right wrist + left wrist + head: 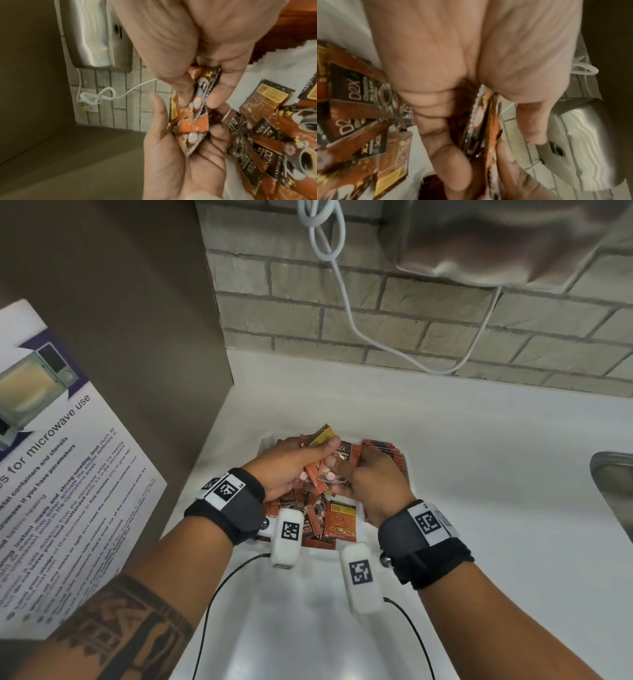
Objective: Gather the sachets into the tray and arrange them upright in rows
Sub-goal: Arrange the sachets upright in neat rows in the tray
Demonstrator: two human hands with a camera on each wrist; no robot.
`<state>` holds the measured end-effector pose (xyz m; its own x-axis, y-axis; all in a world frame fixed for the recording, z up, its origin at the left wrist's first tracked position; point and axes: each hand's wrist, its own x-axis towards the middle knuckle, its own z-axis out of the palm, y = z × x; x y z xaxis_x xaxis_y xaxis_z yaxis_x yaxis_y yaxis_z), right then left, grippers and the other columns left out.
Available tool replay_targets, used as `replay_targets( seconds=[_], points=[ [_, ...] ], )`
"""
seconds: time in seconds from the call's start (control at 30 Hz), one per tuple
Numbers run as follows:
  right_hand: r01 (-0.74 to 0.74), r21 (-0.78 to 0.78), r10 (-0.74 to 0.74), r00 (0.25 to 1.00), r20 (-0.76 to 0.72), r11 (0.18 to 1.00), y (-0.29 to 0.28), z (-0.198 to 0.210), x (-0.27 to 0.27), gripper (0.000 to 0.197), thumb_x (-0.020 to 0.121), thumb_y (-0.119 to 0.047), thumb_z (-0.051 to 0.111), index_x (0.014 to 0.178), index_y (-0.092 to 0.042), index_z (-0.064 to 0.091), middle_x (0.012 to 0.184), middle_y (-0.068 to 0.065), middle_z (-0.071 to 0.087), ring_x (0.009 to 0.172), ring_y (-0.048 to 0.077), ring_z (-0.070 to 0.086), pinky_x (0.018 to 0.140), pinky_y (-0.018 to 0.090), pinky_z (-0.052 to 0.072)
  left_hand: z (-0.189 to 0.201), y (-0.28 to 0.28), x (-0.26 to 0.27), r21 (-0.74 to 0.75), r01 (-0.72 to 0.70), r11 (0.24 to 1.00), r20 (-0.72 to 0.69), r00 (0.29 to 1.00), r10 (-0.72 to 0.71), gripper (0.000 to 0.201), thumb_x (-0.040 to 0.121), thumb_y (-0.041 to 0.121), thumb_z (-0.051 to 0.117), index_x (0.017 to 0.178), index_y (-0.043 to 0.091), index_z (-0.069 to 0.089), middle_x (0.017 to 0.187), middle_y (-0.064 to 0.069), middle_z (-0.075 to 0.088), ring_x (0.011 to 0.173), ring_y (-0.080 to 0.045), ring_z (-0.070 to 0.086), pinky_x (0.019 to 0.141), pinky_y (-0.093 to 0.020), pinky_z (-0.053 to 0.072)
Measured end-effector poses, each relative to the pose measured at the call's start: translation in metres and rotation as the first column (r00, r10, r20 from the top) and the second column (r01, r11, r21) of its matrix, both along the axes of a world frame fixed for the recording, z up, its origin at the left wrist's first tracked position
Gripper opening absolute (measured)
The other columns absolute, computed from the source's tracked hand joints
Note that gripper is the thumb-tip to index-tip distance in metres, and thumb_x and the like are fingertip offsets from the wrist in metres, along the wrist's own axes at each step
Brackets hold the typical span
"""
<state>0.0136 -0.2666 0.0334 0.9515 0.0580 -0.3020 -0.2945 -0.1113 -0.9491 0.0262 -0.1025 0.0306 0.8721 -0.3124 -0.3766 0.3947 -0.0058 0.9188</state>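
sachets [322, 470] gripped between both hands [291, 467]

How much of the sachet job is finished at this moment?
Done: one upright row stands along the right side of the tray. In hand: the left hand and right hand together hold a bunch of sachets. Left: loose sachets lie flat in the tray.
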Motion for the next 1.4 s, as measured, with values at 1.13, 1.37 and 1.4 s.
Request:
replay_targets(
  seconds=[1.13, 1.37, 1.4],
  points=[
    [-0.398, -0.899, 0.515, 0.817, -0.257, 0.184, 0.020, -0.013, -0.010, 0.032, 0.090, -0.009, 0.057, 0.122, -0.007, 0.055, 0.111, 0.009, 0.064, 0.099, 0.028, 0.065, 0.073, 0.032, 0.049, -0.008, 0.030, 0.001, 0.079, 0.015, 0.997, -0.034, 0.999, -0.013, 0.025, 0.103, 0.015, 0.055, 0.125, 0.016, 0.066, 0.108, -0.016, 0.076, 0.093, -0.033, 0.073, 0.055, -0.030, 0.057],
    [-0.352, -0.845, 0.446, 0.881, -0.155, 0.403, -0.001, 0.021, -0.002, 0.015, 0.085, -0.029, 0.073, 0.090, -0.016, 0.070, 0.087, 0.002, 0.072, 0.078, 0.018, 0.069, 0.073, 0.033, 0.059, -0.009, 0.029, 0.004, 0.085, -0.051, 0.995, -0.038, 0.998, 0.055, 0.024, 0.099, 0.015, 0.062, 0.120, 0.024, 0.071, 0.113, -0.013, 0.075, 0.088, -0.031, 0.075, 0.053, -0.032, 0.058],
    [-0.300, -0.823, 0.414, 0.906, -0.088, 0.482, -0.005, 0.026, -0.003, 0.012, 0.086, -0.030, 0.071, 0.087, -0.018, 0.069, 0.083, 0.001, 0.073, 0.074, 0.018, 0.069, 0.072, 0.033, 0.059, -0.009, 0.029, 0.004, 0.087, -0.059, 0.994, -0.043, 0.997, 0.063, 0.024, 0.099, 0.016, 0.062, 0.120, 0.023, 0.071, 0.113, -0.013, 0.075, 0.085, -0.029, 0.075, 0.053, -0.031, 0.058]
  ],
)
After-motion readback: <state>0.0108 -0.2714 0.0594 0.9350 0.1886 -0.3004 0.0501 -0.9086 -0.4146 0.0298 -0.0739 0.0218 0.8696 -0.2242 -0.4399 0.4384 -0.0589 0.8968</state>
